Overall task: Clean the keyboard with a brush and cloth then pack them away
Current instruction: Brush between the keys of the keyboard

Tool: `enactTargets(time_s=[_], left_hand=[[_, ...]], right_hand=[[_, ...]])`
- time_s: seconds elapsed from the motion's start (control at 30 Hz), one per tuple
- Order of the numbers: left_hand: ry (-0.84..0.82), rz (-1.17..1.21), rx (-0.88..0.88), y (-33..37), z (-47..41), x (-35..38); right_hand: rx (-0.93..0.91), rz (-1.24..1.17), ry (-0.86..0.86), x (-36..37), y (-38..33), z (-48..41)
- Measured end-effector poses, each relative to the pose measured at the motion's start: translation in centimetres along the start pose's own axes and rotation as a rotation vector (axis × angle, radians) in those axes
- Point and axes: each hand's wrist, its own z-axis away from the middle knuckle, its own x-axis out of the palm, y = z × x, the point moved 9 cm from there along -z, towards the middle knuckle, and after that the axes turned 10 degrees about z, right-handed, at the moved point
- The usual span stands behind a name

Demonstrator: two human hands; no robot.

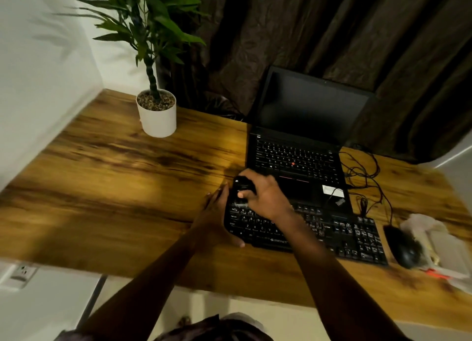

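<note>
Dim, warm indoor light; a brighter patch on the wooden desk left of centre; soft leaf shadows of the plant on the white wall; motion blur along the left edge; wide-angle curvature bends the desk rim; black brush and keyboard merge in shadow
</note>
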Motion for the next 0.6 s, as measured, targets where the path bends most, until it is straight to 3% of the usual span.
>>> enactTargets(time_s=[0.13, 0.33, 0.47, 0.6], left_hand=[[-0.023, 0.0, -0.008, -0.5, 0.1, 0.1], [-0.028, -0.022, -0.001, -0.1, 0.1, 0.1], [0.01, -0.047, 0.002, 0.2, 0.1, -0.2], [-0.036, -0.043, -0.036, 0.0, 0.2, 0.0]], right_hand=[[0.018, -0.102, 0.04, -1.1, 0.8, 0.2], [0.006, 0.084, 0.024, -1.0, 0.6, 0.7], [0.008, -0.008, -0.003, 0.1, -1.4, 0.8], [0.027, -0.12, 0.009, -0.6, 0.9, 1.2]])
